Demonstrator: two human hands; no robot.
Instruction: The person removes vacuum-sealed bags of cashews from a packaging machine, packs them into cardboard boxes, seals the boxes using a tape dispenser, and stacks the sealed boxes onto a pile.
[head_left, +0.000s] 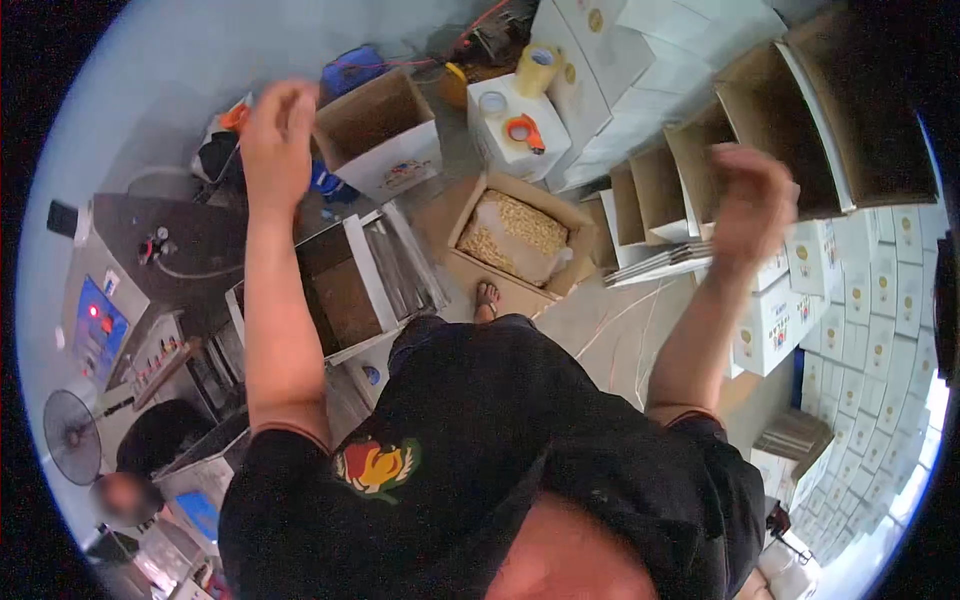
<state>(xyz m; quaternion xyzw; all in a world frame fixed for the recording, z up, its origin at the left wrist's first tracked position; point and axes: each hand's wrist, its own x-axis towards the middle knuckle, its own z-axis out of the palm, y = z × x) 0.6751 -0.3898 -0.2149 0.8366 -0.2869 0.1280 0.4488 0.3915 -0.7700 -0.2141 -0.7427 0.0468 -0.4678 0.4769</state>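
Observation:
Both arms are stretched forward. My left hand [278, 140] is raised beside an open white carton [395, 160] with a brown inside; its fingers are apart and nothing shows in them. Over the row of open cartons at the right is my right hand [755, 205], blurred, its fingers bent; whether it holds anything is unclear. Between the arms, on the floor, a brown box [575, 225] stands open with pale pieces [515, 235] and a clear plastic sheet inside.
Rolls of tape [538, 70] and an orange tape dispenser [522, 130] sit on a white box [505, 160]. Stacked white cartons [860, 330] line the right. A machine [165, 240], a fan [73, 437] and another person [165, 440] are at the left.

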